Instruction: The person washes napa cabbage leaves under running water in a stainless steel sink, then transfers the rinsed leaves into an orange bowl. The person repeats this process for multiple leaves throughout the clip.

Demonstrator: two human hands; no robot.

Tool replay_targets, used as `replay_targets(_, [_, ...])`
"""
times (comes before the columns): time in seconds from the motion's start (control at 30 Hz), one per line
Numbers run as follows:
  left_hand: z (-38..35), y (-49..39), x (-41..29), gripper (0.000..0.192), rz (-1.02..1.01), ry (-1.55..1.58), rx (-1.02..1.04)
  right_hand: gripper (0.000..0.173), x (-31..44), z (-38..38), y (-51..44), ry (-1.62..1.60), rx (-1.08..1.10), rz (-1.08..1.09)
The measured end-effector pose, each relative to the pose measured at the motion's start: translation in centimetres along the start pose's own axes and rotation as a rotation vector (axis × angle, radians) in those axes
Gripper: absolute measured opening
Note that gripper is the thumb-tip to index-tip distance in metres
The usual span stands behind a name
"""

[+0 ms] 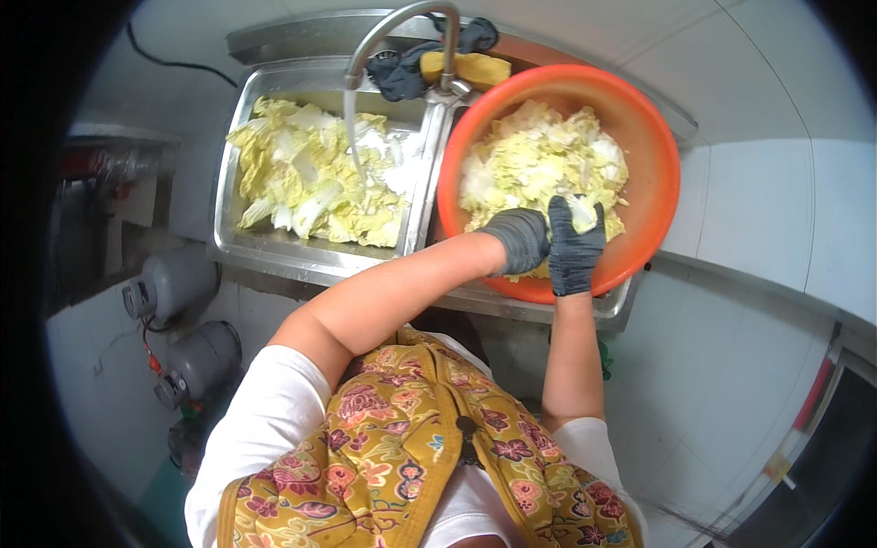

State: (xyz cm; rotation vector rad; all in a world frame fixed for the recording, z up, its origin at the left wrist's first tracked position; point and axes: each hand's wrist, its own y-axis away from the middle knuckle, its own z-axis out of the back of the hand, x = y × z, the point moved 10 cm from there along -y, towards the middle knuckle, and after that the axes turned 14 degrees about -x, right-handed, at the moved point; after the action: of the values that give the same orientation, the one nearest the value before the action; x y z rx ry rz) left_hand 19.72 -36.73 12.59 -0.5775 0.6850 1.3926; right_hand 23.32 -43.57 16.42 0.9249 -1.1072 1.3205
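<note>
Both my hands wear dark grey gloves and are over the near side of a large orange plastic basin (651,171). My left hand (519,241) touches the cabbage near the basin's rim; its fingers are hidden. Beside it, my right hand (577,243) is closed around a pale piece of napa cabbage leaf (584,214). A heap of torn napa cabbage (541,154) fills much of the basin. More cabbage leaves (308,178) lie in the stainless steel sink (229,219) to the left, where water runs from a curved faucet (404,14).
Behind the faucet lie a yellow sponge (483,68) and dark gloves or cloths (401,74). The basin rests on the sink unit's right side, against the wall. Two grey gas cylinders (181,281) lie at the lower left, with a hose attached.
</note>
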Motion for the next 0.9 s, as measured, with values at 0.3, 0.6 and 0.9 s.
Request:
replay_targets(0.3, [6.7,-0.9,1.2,0.087,-0.018,-0.288,-0.322,0.077,-0.5,3.9,-5.9,0.772,-0.065,0.28])
replay_targets(0.6, [15.4,13.3,15.2,0.016,0.106,-0.084,-0.853,0.046,1.3,-3.8,3.2,0.122,0.134,0.052])
replay_targets(0.9, [10.3,25.0,40.6,0.081,0.974,-0.373,0.195,0.037,-4.3,-27.7,17.4,0.34,0.777,0.087])
